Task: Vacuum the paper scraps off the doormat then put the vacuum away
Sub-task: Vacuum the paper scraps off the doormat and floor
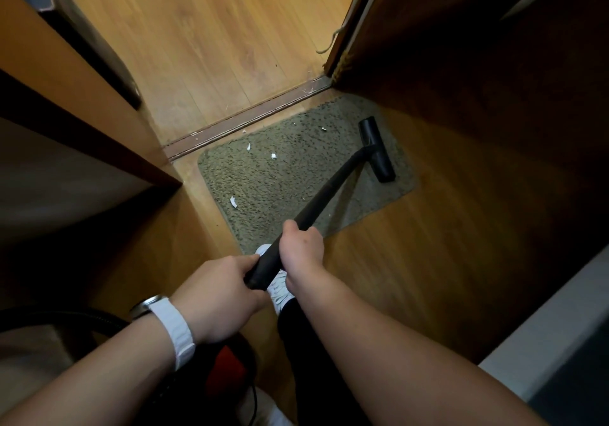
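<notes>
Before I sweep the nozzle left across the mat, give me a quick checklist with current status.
1. Left grip and right grip both around the wand: ok.
2. Nozzle on the doormat: ok.
3. Doormat free of paper scraps: not ok, several lie left of the nozzle.
4. Hose free of snags: cannot tell.
5. Vacuum running: cannot tell.
</notes>
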The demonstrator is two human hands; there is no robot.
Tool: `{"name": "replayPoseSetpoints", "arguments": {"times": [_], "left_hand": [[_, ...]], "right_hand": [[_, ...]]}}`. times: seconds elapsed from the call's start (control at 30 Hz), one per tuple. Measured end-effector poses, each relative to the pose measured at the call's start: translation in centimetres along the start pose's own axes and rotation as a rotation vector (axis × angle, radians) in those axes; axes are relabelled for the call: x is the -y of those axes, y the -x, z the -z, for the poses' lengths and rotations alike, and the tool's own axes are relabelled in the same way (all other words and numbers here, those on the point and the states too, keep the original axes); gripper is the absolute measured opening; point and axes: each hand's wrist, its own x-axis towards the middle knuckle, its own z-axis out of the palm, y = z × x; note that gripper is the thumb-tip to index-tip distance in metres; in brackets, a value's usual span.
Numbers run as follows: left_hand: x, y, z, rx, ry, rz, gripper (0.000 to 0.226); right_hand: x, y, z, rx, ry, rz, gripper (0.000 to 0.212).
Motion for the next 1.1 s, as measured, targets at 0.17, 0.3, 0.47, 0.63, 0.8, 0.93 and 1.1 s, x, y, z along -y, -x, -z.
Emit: {"name": "replayPoseSetpoints", "arguments": {"times": [0.17, 0.3, 0.47, 0.63, 0.8, 0.93, 1.1], "left_hand": [[1.5, 1.6, 0.3, -0.032, 0.041, 0.018, 0.042], [3.0, 2.8, 0.4, -0.071, 0.052, 0.046, 0.044], [4.7, 4.0, 0.7, -0.111, 0.094, 0.074, 0.052], [5.9, 4.6, 0.7, -0.150, 0.098, 0.097, 0.054], [6.4, 4.6, 0.8, -0.131, 0.123, 0.118, 0.055], [6.0, 3.7, 1.2, -0.124, 0.106, 0.112, 0.051], [6.1, 3.4, 1.8, -0.112, 0.104, 0.128, 0.052]], "right_hand": [[-0.9, 1.1, -1.0, 0.025, 0.052, 0.033, 0.040], [-1.2, 2.2, -2.3, 0.062, 0.069, 0.065, 0.037], [-1.2, 3.6, -4.0, 0.095, 0.138, 0.087, 0.039], [-1.5, 4.6, -5.2, 0.122, 0.184, 0.112, 0.039], [-1.5, 5.0, -5.6, 0.142, 0.160, 0.093, 0.038], [-0.7, 4.6, -5.5, 0.140, 0.132, 0.093, 0.037], [-0.1, 4.5, -5.9, 0.147, 0.143, 0.084, 0.037]]}}
